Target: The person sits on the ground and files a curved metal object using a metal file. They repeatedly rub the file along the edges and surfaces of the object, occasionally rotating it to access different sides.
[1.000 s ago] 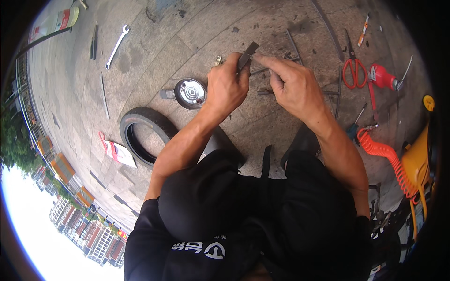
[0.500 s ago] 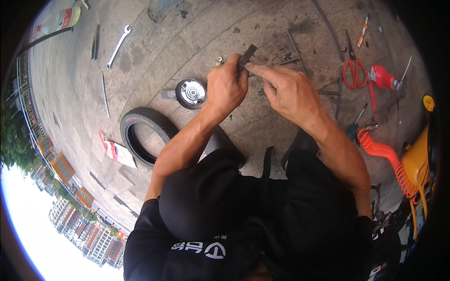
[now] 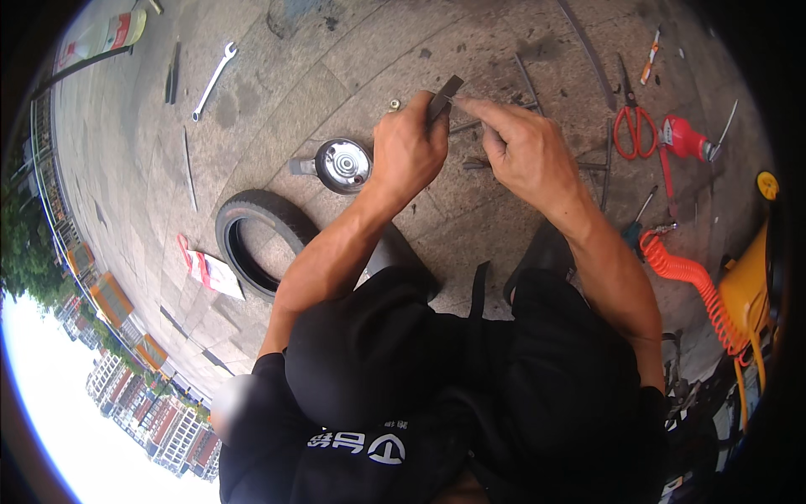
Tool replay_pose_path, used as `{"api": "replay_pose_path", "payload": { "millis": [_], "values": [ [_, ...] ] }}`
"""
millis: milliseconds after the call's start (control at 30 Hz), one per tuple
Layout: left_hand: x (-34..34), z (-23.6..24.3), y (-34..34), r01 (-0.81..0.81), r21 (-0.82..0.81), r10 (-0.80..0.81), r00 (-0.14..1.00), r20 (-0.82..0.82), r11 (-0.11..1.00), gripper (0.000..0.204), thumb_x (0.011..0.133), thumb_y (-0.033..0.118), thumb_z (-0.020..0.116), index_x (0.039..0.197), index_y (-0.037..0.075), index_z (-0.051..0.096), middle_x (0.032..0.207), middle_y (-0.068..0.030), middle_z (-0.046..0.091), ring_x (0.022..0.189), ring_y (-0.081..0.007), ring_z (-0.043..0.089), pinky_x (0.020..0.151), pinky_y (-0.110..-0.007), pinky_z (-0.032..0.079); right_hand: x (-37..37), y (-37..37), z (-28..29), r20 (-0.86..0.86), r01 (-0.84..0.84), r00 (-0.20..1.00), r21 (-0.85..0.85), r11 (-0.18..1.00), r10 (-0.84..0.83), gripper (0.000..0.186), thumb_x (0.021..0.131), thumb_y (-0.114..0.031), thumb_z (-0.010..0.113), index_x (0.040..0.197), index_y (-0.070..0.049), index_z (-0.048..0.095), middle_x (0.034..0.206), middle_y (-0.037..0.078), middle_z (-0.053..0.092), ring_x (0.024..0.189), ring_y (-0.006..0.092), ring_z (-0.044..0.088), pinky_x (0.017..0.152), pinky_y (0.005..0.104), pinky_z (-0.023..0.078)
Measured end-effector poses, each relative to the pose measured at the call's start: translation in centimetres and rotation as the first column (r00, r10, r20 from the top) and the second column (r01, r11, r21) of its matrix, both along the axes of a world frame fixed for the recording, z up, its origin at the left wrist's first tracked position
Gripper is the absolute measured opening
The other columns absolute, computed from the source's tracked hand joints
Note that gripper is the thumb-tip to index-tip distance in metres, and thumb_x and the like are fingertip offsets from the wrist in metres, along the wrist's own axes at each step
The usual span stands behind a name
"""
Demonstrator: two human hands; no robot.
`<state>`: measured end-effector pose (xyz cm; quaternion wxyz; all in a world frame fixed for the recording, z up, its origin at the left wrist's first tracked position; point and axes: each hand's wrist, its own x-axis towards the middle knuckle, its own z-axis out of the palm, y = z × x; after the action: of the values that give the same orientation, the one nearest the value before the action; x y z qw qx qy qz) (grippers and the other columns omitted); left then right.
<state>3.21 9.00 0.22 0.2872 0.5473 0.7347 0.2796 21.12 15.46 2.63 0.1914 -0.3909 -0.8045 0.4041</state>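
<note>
A short, flat, dark grey strip (image 3: 446, 95) stands up out of my left hand (image 3: 408, 144), pinched between its thumb and fingers. The strip's lower part is hidden inside that grip. My right hand (image 3: 529, 151) is beside it with the index finger stretched toward the strip's edge, the tip at or very near it. Its other fingers curl loosely, and nothing shows in them. Just left of my left hand, a round silver metal drum with a grey arm (image 3: 344, 165) lies on the paving, and a small brass-coloured fitting (image 3: 394, 106) rests above it.
A black tyre (image 3: 231, 220) lies by my left forearm, with a red-and-white packet (image 3: 214, 275) beside it. A wrench (image 3: 215, 82) is at upper left. Dark strips (image 3: 588, 55), red-handled scissors (image 3: 635, 133), a red bottle (image 3: 684, 139) and a coiled orange hose (image 3: 684, 265) are on the right.
My right hand has shifted slightly up and right, its index fingertip now higher along the strip. My left hand and the strip have barely moved.
</note>
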Motion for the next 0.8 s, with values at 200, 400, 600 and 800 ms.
{"api": "replay_pose_path", "payload": {
  "millis": [200,400,600,800],
  "values": [
    [0.2,0.4,0.0,0.002,-0.020,-0.002,1.000,-0.003,1.000,0.014,0.093,0.014,0.064,0.096,0.000,0.062,0.068,-0.0223,0.066,0.068,-0.0443,0.068,0.066,-0.053,0.053,0.1,0.6,-0.7,-0.020,-0.049,0.999,0.036,0.998,0.050,0.038,0.090,-0.004,0.065,0.127,-0.012,0.069,0.102,0.018,0.074,0.090,0.0356,0.073,0.079,0.0433,0.060],
    [-2.3,-4.0,0.4,-0.096,-0.409,0.419,0.137,0.897,0.907,0.021,0.106,0.024,0.055,0.109,0.005,0.062,0.078,-0.0127,0.071,0.076,-0.0335,0.073,0.074,-0.051,0.061,1.8,2.0,-0.8,-0.099,0.112,0.987,-0.127,0.985,-0.125,0.036,0.093,-0.003,0.059,0.127,-0.009,0.069,0.110,0.019,0.074,0.097,0.0349,0.074,0.084,0.0393,0.058],
    [-5.7,-10.8,0.9,-0.031,-0.630,0.605,-0.247,0.757,0.776,0.031,0.112,0.034,0.038,0.120,0.010,0.056,0.112,-0.0099,0.068,0.113,-0.0353,0.066,0.091,-0.060,0.057,3.4,1.9,0.4,-0.171,0.047,0.982,-0.200,0.979,-0.082,0.035,0.095,-0.002,0.057,0.128,-0.007,0.069,0.117,0.019,0.073,0.104,0.0293,0.074,0.086,0.0341,0.056],
    [-6.0,-9.3,0.3,-0.123,-0.714,0.709,-0.084,0.700,0.690,0.031,0.112,0.034,0.036,0.125,0.011,0.052,0.130,-0.0138,0.061,0.122,-0.0365,0.062,0.098,-0.062,0.054,3.0,2.0,-0.1,-0.157,0.082,0.982,-0.122,0.989,-0.101,0.036,0.093,-0.002,0.061,0.129,-0.002,0.066,0.114,0.020,0.074,0.099,0.0276,0.074,0.083,0.0326,0.055]
  ]
}}
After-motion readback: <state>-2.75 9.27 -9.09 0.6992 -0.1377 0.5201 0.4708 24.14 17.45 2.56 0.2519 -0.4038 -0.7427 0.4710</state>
